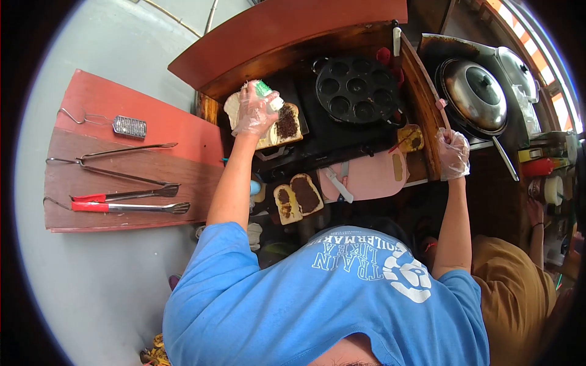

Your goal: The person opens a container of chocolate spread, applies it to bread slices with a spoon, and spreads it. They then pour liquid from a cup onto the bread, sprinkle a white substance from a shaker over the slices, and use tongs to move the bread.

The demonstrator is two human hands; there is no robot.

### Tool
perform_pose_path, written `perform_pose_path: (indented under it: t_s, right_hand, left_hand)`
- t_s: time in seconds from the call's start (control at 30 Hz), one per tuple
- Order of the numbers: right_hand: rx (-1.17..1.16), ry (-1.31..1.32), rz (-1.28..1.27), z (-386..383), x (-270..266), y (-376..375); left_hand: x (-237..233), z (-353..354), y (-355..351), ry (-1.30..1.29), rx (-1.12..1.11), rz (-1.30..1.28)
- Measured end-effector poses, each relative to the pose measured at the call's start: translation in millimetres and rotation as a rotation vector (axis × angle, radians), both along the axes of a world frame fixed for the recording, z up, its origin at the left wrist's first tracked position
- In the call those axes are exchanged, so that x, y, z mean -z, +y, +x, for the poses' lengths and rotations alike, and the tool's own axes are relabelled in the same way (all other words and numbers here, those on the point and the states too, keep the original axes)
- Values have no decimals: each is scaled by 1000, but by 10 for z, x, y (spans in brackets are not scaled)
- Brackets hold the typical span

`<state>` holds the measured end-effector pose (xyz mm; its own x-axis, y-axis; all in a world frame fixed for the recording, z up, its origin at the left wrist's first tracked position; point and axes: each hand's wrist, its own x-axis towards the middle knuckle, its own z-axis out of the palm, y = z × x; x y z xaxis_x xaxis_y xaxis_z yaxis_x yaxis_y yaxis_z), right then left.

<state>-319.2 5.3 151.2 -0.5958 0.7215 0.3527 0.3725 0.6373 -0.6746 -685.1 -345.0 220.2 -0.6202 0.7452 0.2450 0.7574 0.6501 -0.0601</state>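
My left hand (254, 111), in a clear plastic glove, grips a white-and-green container (264, 90); its kind is mostly hidden by the fingers. Beneath it lie bread slices (289, 124), one partly covered with dark chocolate sprinkles, at the left side of the black stove. My right hand (453, 154), gloved too, has its fingers curled at the top edge of the wooden side panel (422, 91). Just past this panel stands a lidded wok (476, 97).
A black pan with round hollows (357, 90) sits on the stove. Near me are a pink cutting board (372, 177) with a knife (339, 185) and two topped bread slices (298, 198). Tongs (131, 207) and a grater (129, 127) lie on the left board. Another person's hand (535, 213) shows at right.
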Motion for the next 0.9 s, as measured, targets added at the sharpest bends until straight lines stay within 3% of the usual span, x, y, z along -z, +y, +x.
perform_pose_path:
  t_s: [0.17,0.27,0.33,0.43,0.57,0.67,0.8,0.9]
  right_hand:
    - [21,-8,-45,14,31,5]
    - [-36,-10,284,53,260,138]
    - [-150,93,726,70,380,257]
    - [-154,102,121,110,276,204]
    - [-210,296,-154,127,189,122]
    - [-276,316,-151,136,226,153]
    - [-348,249,-97,179,139,213]
    - [-145,69,-100,152,-47,127]
  left_hand:
    - [-32,62,-42,-52,-61,-48]
    - [48,28,-73,-23,-28,-4]
    - [56,0,-62,3,-1,0]
    - [52,8,-80,9,3,20]
    - [37,15,-60,-1,41,58]
    - [45,14,-60,-12,-11,-127]
    - [75,47,-35,-14,-1,-37]
    - [144,19,-91,33,37,-29]
